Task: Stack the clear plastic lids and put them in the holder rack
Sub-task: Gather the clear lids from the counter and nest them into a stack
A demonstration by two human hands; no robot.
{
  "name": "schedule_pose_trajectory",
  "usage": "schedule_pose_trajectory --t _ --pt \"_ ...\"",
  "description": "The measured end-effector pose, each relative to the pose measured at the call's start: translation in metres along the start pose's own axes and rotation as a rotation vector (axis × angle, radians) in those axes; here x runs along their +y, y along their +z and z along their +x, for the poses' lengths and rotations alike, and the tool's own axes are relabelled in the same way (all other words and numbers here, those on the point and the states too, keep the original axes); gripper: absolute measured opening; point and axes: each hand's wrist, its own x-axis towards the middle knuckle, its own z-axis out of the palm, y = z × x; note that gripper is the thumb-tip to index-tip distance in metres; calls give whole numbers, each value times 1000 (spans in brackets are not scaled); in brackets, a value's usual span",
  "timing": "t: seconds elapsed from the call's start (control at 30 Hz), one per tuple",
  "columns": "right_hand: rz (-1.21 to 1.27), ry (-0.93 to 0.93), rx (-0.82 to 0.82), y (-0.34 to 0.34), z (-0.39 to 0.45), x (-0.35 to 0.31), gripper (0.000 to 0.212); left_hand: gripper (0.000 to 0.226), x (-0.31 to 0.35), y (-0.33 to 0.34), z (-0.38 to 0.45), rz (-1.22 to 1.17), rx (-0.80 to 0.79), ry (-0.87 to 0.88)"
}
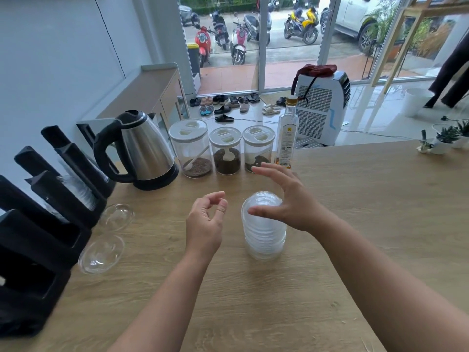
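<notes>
A stack of clear dome lids (264,237) stands on the wooden counter in the middle. My right hand (286,199) hovers over its top with fingers spread and holds nothing. My left hand (205,222) is just left of the stack, fingers loosely curled and holding nothing. Two loose clear lids lie near the rack: one (118,216) farther back, one (101,254) nearer. The black holder rack (43,224) stands along the left edge, with clear lids in one slot (76,190).
A steel kettle (142,151) stands behind the rack. Three clear jars (224,151) and a glass bottle (286,134) line the counter's back edge. Small potted plants (444,139) sit at the far right.
</notes>
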Motion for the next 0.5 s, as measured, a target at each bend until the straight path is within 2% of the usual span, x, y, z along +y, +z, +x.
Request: schedule_pose_trajectory --t 0.27,0.5 --pt "-40 -159 -93 37 43 -56 75 10 -17 -57 9 74 128 42" --pt "-159 -81 -277 109 97 -74 54 19 -46 -139 2 266 224 -62"
